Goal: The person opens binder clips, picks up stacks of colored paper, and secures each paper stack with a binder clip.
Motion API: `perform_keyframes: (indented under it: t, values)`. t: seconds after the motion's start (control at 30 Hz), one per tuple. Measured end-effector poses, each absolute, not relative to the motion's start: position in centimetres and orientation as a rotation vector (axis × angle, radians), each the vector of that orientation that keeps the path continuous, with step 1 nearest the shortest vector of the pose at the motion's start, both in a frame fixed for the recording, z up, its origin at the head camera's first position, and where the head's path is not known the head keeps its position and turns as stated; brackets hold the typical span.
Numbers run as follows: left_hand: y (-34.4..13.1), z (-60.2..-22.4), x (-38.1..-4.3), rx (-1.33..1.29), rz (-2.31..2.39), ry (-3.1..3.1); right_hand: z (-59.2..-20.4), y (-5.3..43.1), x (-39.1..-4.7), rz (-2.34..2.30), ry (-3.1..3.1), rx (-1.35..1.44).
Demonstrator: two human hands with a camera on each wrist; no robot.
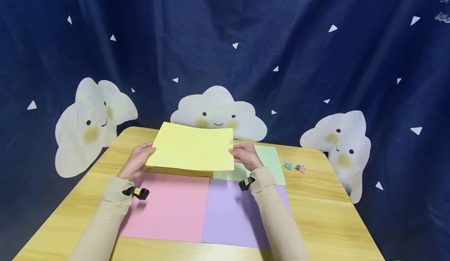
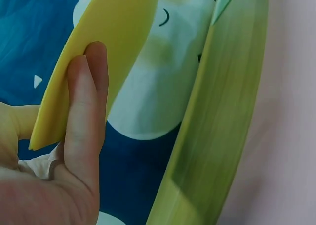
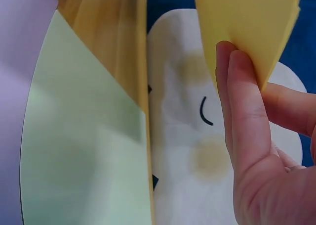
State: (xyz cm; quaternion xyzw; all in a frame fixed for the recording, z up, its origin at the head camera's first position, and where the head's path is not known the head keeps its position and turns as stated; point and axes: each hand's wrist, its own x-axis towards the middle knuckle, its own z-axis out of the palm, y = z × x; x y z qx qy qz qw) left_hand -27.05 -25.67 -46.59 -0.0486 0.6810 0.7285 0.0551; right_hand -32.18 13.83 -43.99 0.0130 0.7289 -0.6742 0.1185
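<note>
A yellow stack of paper point(image 1: 193, 145) is held up above the far part of the table, level with the cloud print behind. My left hand point(image 1: 138, 160) pinches its left edge, thumb on the upper face and fingers beneath. On the opposite edge my right hand point(image 1: 247, 155) pinches it the same way. Seen in the left wrist view, the yellow stack point(image 2: 118, 42) is several sheets thick and bends slightly. In the right wrist view two fingers point(image 3: 247, 101) press flat along its underside.
Pink paper point(image 1: 168, 206), purple paper point(image 1: 232, 214) and green paper point(image 1: 268, 159) lie side by side on the wooden table point(image 1: 316, 210). Small binder clips, a light blue one point(image 1: 288, 165) and a pink one point(image 1: 301, 169) among them, lie to the right. A dark blue curtain point(image 1: 197, 38) hangs behind.
</note>
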Motion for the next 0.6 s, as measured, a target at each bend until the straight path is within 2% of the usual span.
perform_keyframes:
  t: [0.6]
  values:
    - [-28.1,-48.2,-28.5,-0.238,2.063,2.175,-46.9,10.5,-33.9,-1.887,2.207,0.087]
